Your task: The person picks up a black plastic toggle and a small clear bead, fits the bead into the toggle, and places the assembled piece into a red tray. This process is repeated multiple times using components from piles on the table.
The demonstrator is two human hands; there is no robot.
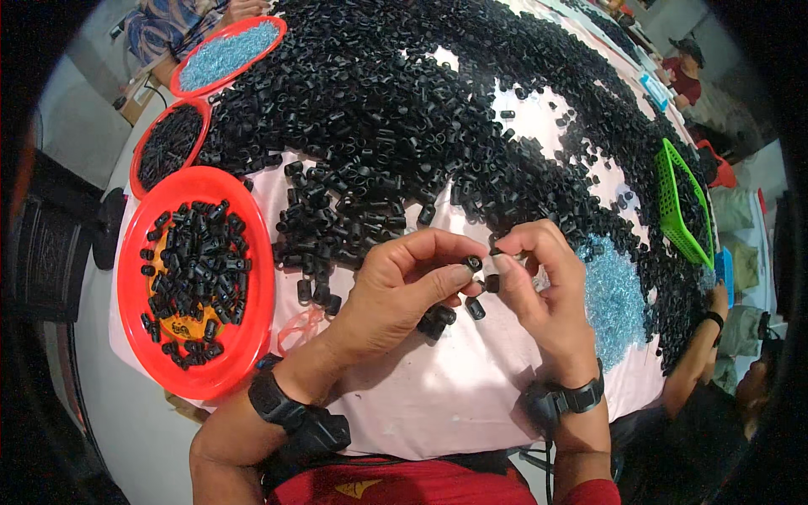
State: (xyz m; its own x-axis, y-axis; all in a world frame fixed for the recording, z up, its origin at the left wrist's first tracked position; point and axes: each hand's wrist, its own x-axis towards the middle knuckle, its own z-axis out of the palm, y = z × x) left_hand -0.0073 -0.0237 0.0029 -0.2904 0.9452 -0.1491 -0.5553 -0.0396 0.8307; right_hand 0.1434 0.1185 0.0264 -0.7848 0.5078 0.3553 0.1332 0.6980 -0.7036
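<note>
My left hand (391, 290) pinches a small black plastic barrel (474, 263) between thumb and fingertips, its round end showing. Close beside it, my right hand (543, 282) has thumb and forefinger closed on another small black plastic part (493, 281), mostly covered by the fingers. Both hands meet above the pink-white cloth (404, 396) in front of me. Whether the two parts touch is too small to tell. Just below the fingertips lie a few loose black barrels (436, 321). A large heap of similar black parts (362, 109) spreads beyond my hands.
At left stands a red oval tray (257, 295) with black pieces; behind it are a red bowl of thin black parts (168, 145) and a red tray of shiny pale-blue bits (229, 55). Right of my hand lies a pale-blue pile (614, 295), near a green basket (671, 198). Other people (715, 337) sit around.
</note>
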